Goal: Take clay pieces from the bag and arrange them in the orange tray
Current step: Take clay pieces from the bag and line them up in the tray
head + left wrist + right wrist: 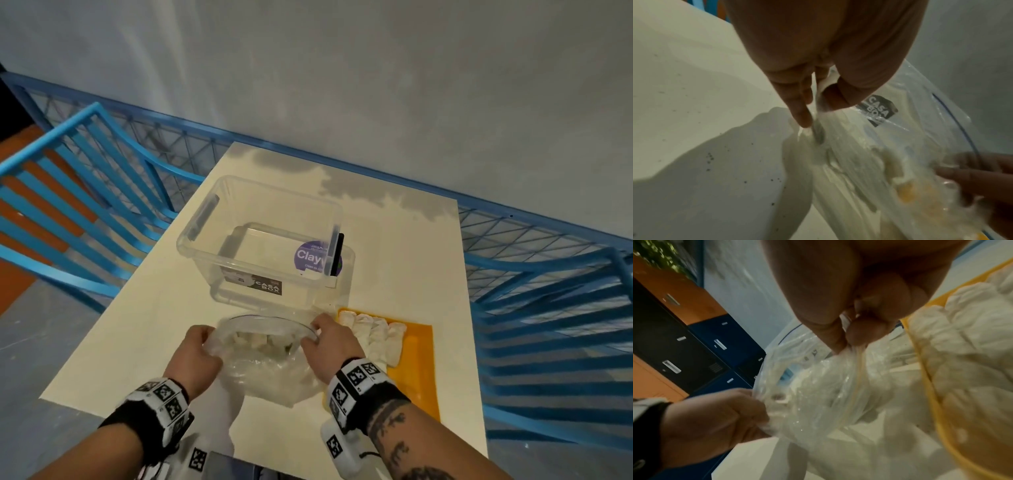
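Note:
A clear plastic bag (267, 363) stands on the cream table, its mouth held wide; pale clay pieces (260, 341) lie inside. My left hand (195, 349) pinches the bag's left rim (818, 104) between thumb and fingers. My right hand (329, 337) pinches the right rim (846, 350) the same way. To the right lies the orange tray (418, 359) with several white clay pieces (376, 337) in a row at its far end. In the right wrist view the tray's rim (925, 369) and its clay pieces (966, 340) sit close beside the bag (818, 394).
An empty clear storage box (263, 240) with a purple "Clay" sticker stands just behind the bag. Blue metal chairs (78, 205) flank the table on both sides, and a blue mesh rail (513, 233) runs behind it. The table's near edge (137, 414) is close to my wrists.

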